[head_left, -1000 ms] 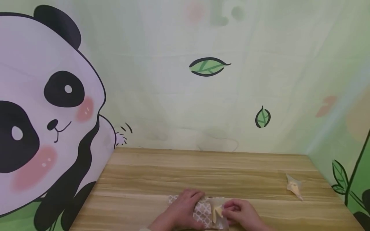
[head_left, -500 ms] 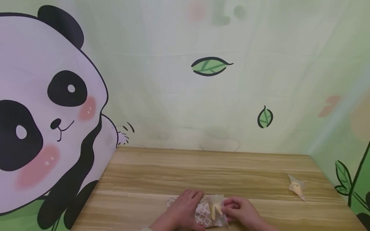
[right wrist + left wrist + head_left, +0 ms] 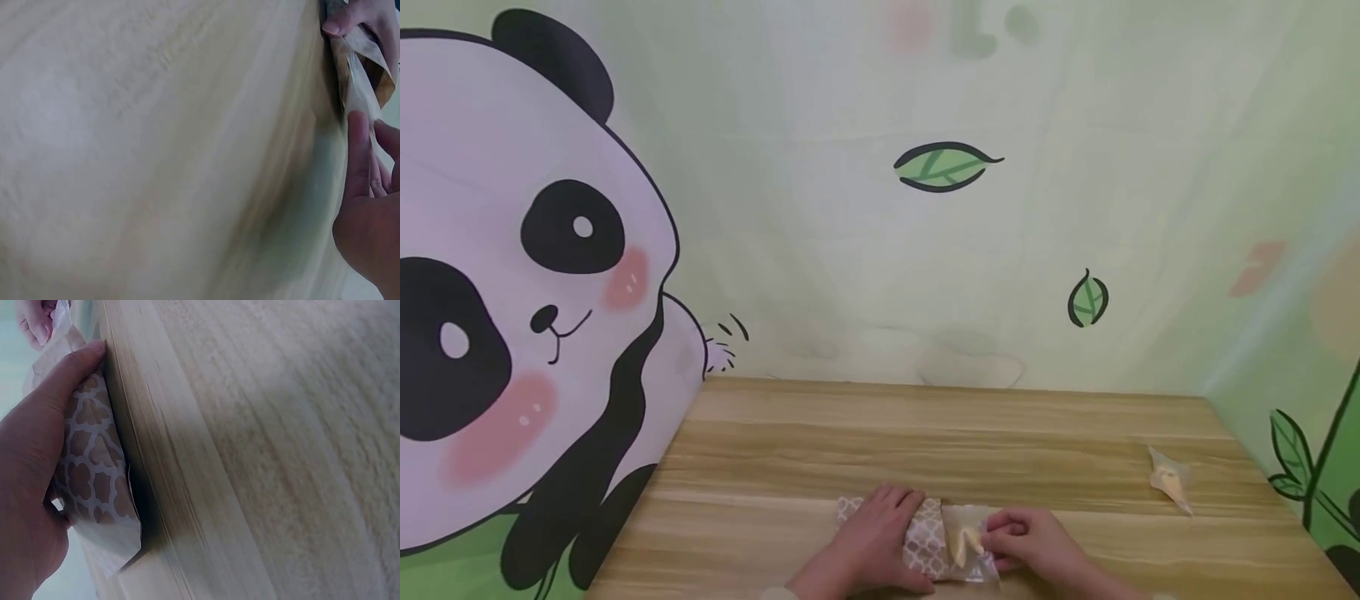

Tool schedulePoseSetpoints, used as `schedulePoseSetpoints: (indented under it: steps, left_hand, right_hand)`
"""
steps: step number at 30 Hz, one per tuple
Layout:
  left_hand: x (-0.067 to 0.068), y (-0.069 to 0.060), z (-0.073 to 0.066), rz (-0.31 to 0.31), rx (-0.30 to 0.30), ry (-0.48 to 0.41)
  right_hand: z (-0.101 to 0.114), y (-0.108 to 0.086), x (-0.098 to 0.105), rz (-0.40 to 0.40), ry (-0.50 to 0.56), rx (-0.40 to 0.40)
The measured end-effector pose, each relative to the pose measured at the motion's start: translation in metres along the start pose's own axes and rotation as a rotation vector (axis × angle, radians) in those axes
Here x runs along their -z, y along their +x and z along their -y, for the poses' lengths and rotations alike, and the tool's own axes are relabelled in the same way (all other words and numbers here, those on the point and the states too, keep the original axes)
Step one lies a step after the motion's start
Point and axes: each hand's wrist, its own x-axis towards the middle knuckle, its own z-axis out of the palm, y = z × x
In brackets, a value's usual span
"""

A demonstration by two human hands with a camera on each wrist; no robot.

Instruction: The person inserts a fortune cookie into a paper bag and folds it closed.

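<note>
My left hand (image 3: pixel 880 540) grips a flat brown paper bag (image 3: pixel 925 546) with a white lattice print, thumb along its near edge. In the left wrist view the patterned paper bag (image 3: pixel 94 469) lies close to the wooden surface. From the paper bag's right-hand mouth sticks a clear plastic sachet (image 3: pixel 962 521) with pale yellow pieces (image 3: pixel 962 550) inside. My right hand (image 3: pixel 1033 546) pinches the sachet's right edge between thumb and fingers. The right wrist view shows the sachet (image 3: pixel 359 87) stretched between the hands, partly within the paper bag (image 3: pixel 381 75). Its inner end is hidden.
A second clear sachet (image 3: pixel 1169 481) with pale yellow contents lies at the right of the wooden table (image 3: pixel 850 433). Behind the table hangs a green backdrop (image 3: pixel 820 208) printed with a panda and leaves.
A little more of the clear sachet shows outside the paper bag's mouth. Both hands keep their hold. The head view has shifted slightly.
</note>
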Motion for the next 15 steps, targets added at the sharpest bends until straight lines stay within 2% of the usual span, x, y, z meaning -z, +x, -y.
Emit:
schedulePoseSetpoints:
  steps: [7,15]
  left_hand:
    - [0.0,0.001,-0.001,-0.017,-0.023,-0.022]
    - [-0.002,0.002,-0.001,-0.032,-0.015,-0.059]
  right_hand:
    - [0.007,0.012,0.004,0.032,-0.071,0.025]
    - [-0.002,0.018,-0.011,-0.001,-0.001,0.087]
